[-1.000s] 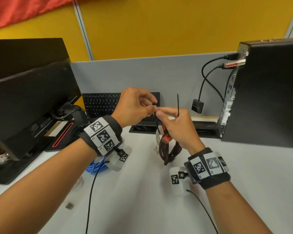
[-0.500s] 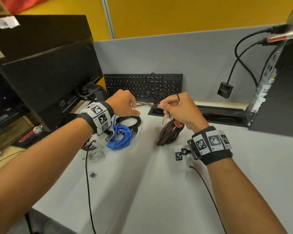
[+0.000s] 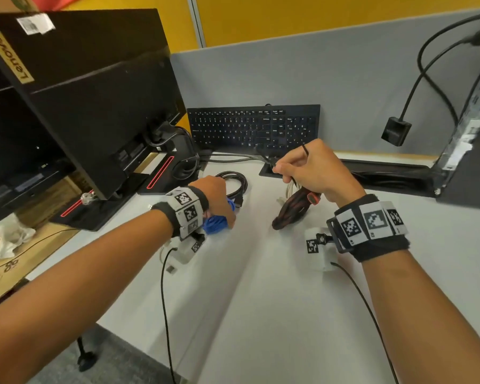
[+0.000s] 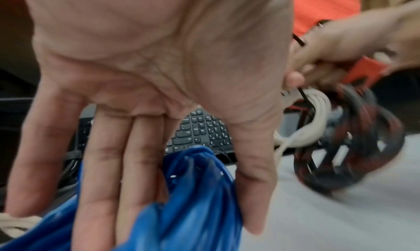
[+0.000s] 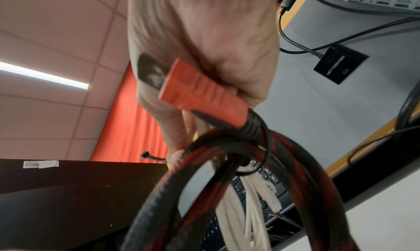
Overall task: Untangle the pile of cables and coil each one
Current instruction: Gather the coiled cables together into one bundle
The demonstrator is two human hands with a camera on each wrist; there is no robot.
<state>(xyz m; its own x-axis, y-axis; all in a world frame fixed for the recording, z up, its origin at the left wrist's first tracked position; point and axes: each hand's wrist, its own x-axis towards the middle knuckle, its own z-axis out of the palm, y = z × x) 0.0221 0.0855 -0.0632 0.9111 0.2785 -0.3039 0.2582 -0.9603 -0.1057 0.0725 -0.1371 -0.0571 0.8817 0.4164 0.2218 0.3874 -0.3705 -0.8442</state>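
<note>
1. My right hand [image 3: 313, 170] is clamped on the red-and-black braided cable coil [image 3: 291, 210], held over the bench [image 3: 261, 300] with its low end near or on the surface. A thin black cable tie [image 3: 305, 151] is pinched in the same fingers, and its loop circles the bundle in the right wrist view.
2. A white cable [image 5: 250, 201] hangs inside that coil, and its orange-red connector [image 5: 200, 91] is pressed against my palm.
3. My left hand [image 3: 219, 198] lies with straight fingers on the blue cable coil [image 3: 215, 224], on the bench left of the braided one. The fingers are apart and not closed round it.
4. A black cable coil [image 3: 233, 184] rests just behind the blue one, in front of the keyboard [image 3: 255, 126].
5. Handling judgement: the braided cable looks thick, fairly stiff and springy, so the loops want to open. Best hold is across all turns near the connector while the tie is cinched.
6. The blue cable looks smooth and slippery, light. I would pinch it across the middle of the bundle.
</note>
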